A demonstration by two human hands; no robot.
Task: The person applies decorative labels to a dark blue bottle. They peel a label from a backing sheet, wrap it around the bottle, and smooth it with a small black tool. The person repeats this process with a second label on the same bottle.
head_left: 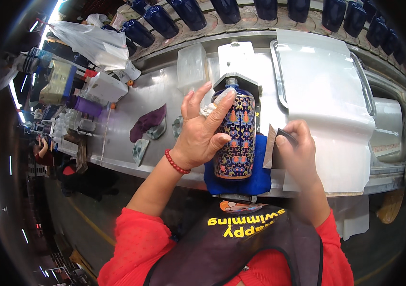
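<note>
A dark blue bottle (237, 138) with a colourful floral pattern lies on its back on a blue cloth (258, 177), its neck against a dark angled holder (244, 78). My left hand (200, 128), with a red bead bracelet on its wrist, is over the bottle's left side. Its fingers are spread and stretched out, with pale wraps on some of them; whether the fingertips press on the bottle I cannot tell. My right hand (298, 145) is closed round the dark grip of a flat scraper (272, 151). The scraper's blade stands just right of the bottle, apart from it.
White sheets (324, 81) cover a metal tray (278, 71) on the right. Purple and greenish cloth pieces (148, 123) lie left on the steel table (117, 138), near a clear plastic block (191, 66). Several plain dark blue bottles (226, 10) stand on a curved conveyor behind.
</note>
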